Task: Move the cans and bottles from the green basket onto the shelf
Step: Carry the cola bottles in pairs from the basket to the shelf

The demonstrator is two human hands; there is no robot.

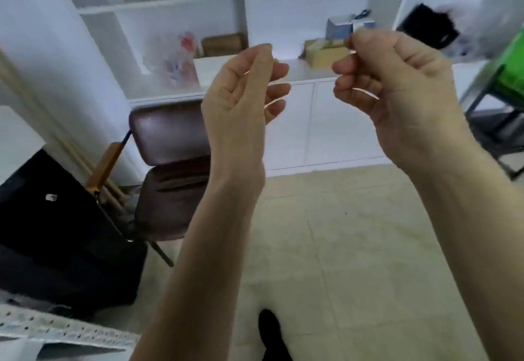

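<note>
Both forearms rise from the bottom edge, and a dark shoe shows at 6 o'clock on the pale tiled floor. At centre the left hand and right hand are raised side by side, a little apart, neither holding anything. The left hand's grip is loose, its fingers half curled toward the palm; the right hand's grip is tighter, its fingers folded in like a soft fist around nothing.

Something green at 3 o'clock, cut off by the frame's right edge, is probably the green basket; it seems to sit on a dark metal rack. No cans or bottles can be made out, since that area is blurred. White wall shelves run across 12 o'clock with boxes and bags on them, and a brown chair stands at 9 o'clock beside a black case.

The step in hand looks like turning toward the basket for a pick. To do it well, the person should face right until the basket is fully in view, uncurl the fingers before reaching, and take one can or bottle around its middle, upright.
</note>
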